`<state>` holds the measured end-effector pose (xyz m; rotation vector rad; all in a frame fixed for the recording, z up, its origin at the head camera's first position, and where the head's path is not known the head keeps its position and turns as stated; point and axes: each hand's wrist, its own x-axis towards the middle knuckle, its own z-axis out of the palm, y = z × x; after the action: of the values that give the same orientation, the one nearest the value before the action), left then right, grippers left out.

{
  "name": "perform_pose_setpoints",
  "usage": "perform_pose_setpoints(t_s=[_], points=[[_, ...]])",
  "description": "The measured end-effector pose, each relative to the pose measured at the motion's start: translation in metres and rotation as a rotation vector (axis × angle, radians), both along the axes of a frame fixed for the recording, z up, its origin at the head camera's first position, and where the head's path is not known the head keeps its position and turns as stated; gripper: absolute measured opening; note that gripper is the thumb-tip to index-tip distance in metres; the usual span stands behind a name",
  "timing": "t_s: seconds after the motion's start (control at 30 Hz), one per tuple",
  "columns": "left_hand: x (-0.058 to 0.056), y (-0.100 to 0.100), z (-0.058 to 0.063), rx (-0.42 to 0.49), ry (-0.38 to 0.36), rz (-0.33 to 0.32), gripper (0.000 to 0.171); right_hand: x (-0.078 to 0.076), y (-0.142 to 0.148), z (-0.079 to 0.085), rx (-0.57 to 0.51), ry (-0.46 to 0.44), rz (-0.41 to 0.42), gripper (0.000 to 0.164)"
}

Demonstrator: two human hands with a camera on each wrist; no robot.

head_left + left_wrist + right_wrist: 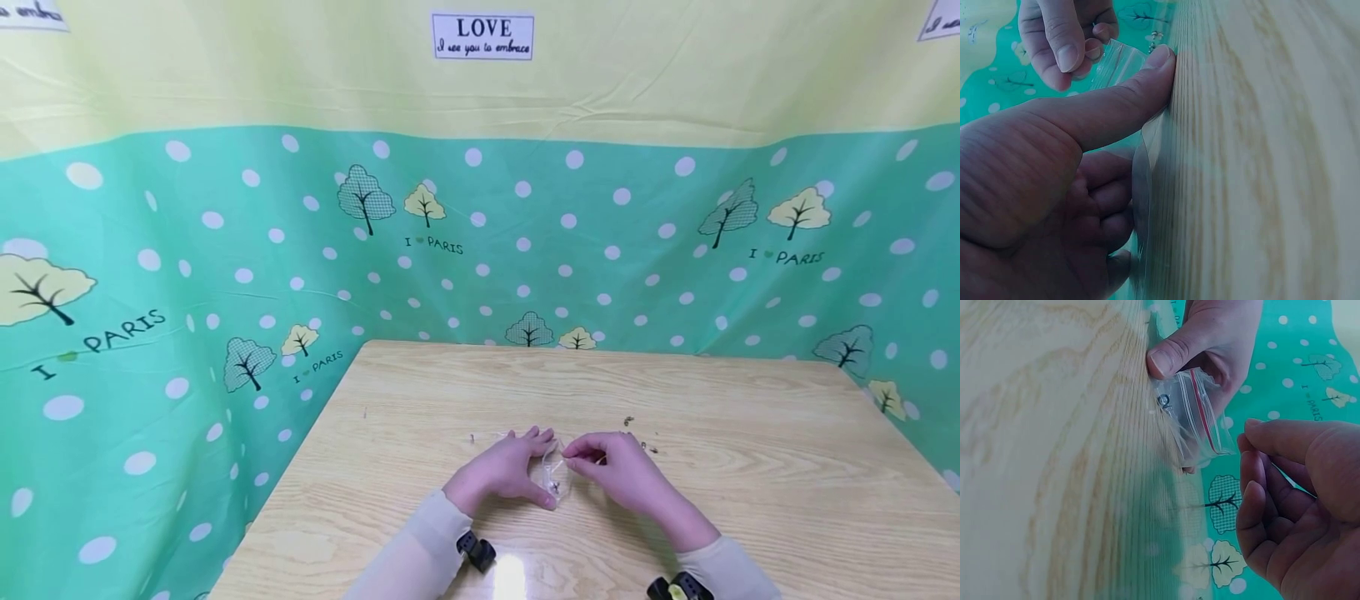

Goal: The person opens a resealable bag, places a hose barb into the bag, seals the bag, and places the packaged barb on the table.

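Observation:
A small clear zip bag (1186, 415) with a red line along its mouth lies low at the tabletop. Shiny little metal pieces (1164, 400) show inside it. My left hand (514, 468) grips the bag at its edges, thumb on the near end and fingers toward the far end. Opposite the bag's mouth, my right hand (624, 471) has its thumb and index fingertips together, close to the plastic edge. Its other fingers are curled. Nothing shows between those fingertips in the right wrist view.
Several tiny dark metal pieces (628, 422) lie scattered on the wooden table (750, 433), beyond the right hand. Another small piece (472, 438) sits left of the left hand. A green and yellow printed cloth (450, 283) hangs behind and beside the table.

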<state>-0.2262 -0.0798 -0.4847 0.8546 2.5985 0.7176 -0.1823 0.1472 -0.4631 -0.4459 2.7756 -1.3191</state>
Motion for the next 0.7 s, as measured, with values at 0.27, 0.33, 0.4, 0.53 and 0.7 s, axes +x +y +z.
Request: perform_pose_setpoints(t_s=[0.27, 0.33, 0.4, 0.53, 0.7], points=[[-0.001, 0.001, 0.001, 0.003, 0.006, -0.005, 0.100, -0.001, 0.005, 0.002, -0.002, -0.004, -0.001, 0.012], [-0.002, 0.001, 0.001, 0.002, 0.011, -0.005, 0.100, -0.002, 0.012, 0.003, 0.007, 0.001, -0.011, 0.012], [-0.003, 0.001, 0.000, 0.004, 0.004, -0.001, 0.101, -0.003, 0.022, 0.004, 0.024, 0.009, -0.026, 0.012], [-0.001, 0.000, -0.004, -0.004, -0.004, 0.000, 0.102, -0.003, 0.049, 0.004, 0.063, 0.013, -0.068, 0.014], [-0.001, 0.001, -0.003, -0.008, 0.006, -0.007, 0.101, -0.002, 0.091, 0.006, 0.084, -0.006, -0.135, 0.020]])
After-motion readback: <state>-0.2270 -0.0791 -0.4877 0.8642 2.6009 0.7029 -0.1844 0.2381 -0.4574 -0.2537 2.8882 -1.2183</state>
